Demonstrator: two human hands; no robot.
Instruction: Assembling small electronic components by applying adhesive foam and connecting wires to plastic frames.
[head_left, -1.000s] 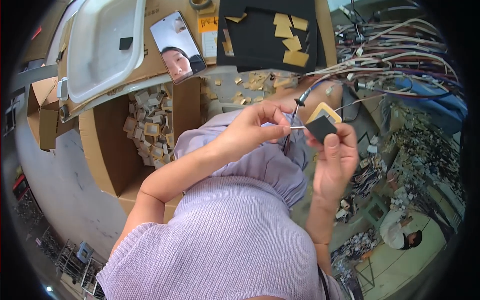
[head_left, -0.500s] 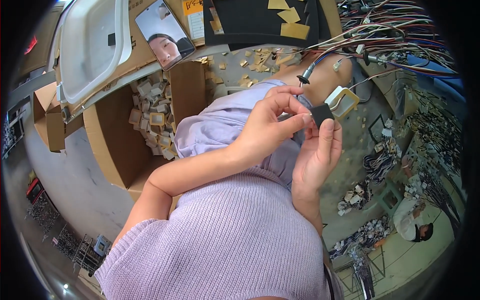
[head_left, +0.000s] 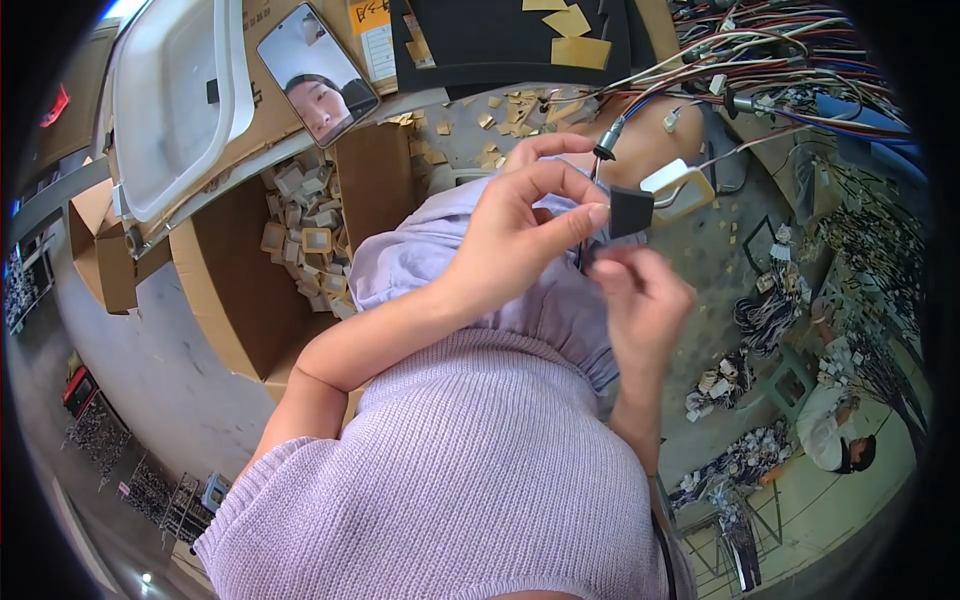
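Observation:
Over my lap, my left hand [head_left: 545,215] pinches a flat black foam-like square [head_left: 631,211] by its left edge, between thumb and fingers. Just below it is my right hand [head_left: 648,300], slightly blurred, its fingers curled in and its thumb and fingertips together. Whatever they may hold is too small to make out. Right behind the black square hangs a white plastic housing [head_left: 662,180] with a yellowish rim, joined to a wire. A cable with a black-collared metal connector [head_left: 606,140] comes down beside my left fingers.
An open cardboard box [head_left: 225,270] on the left holds several white housings. Above it are a translucent tray [head_left: 180,120] and a phone [head_left: 318,75]. Many wires [head_left: 790,60] spread over the upper right. Yellow paper pieces [head_left: 515,115] litter the floor. Another person [head_left: 835,440] sits lower right.
My right hand has let go of the black square and moved down. The square has turned and stays in my left hand, which has shifted slightly left.

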